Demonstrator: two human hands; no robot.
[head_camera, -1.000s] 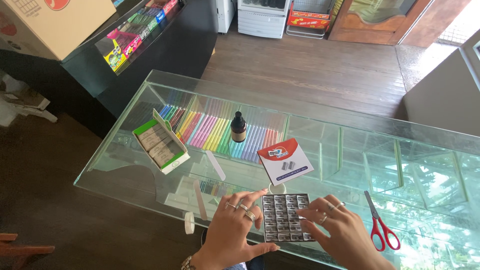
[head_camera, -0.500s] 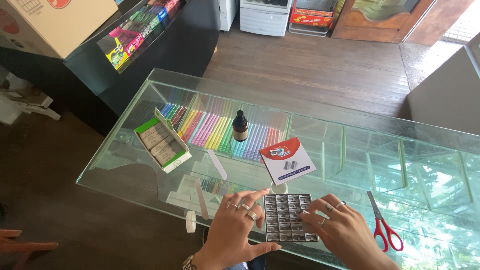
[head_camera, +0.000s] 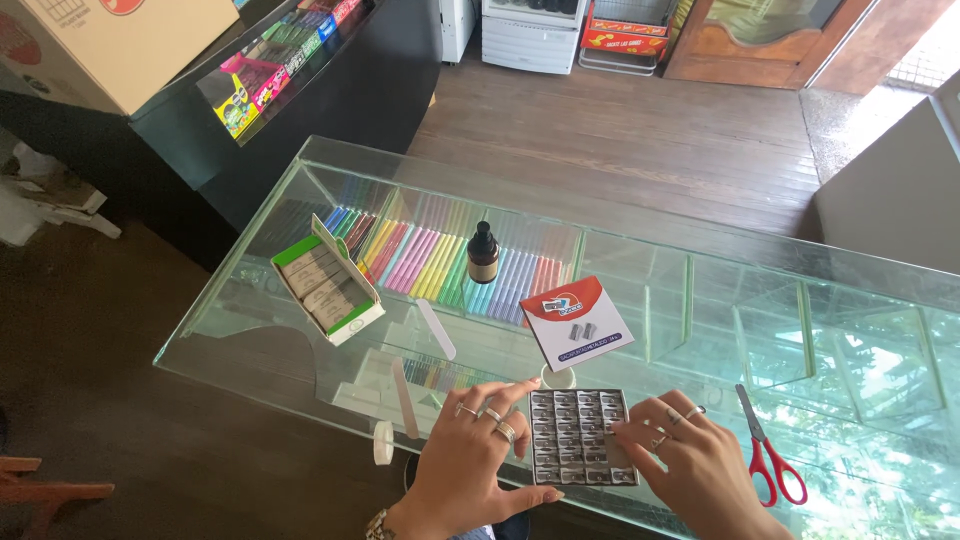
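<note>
A flat dark tray of small metal sharpeners (head_camera: 582, 437), set in a neat grid of rows, lies on the near edge of the glass display counter (head_camera: 700, 300), between the person's two hands. The left hand (head_camera: 470, 470) rests against the tray's left side, fingers spread and loosely curved, thumb reaching along the near edge; several rings show on its fingers. The right hand (head_camera: 690, 460) touches the tray's right side with its fingertips laid on the outer column, also ringed; neither hand is clenched, and both steady the tray rather than lift it. Just beyond the tray, a small white round object (head_camera: 558, 377) sits partly under a red and white card (head_camera: 577, 322) that pictures two sharpeners. Farther off, near the counter's middle, a small dark bottle (head_camera: 483, 253) stands upright on the glass. To the left, an open green and white box (head_camera: 328, 282) holds rows of small grey packets, its lid raised. Two white flat sticks (head_camera: 436, 329) lie on the glass between the box and the tray. Red-handled scissors (head_camera: 768, 450) lie at the right, apart from the right hand. Under the glass, rows of coloured pens (head_camera: 420, 255) fill the compartments. Beyond the counter lies a wooden floor (head_camera: 640, 130), and a cardboard box (head_camera: 130, 40) sits on a dark shelf at the far left.
</note>
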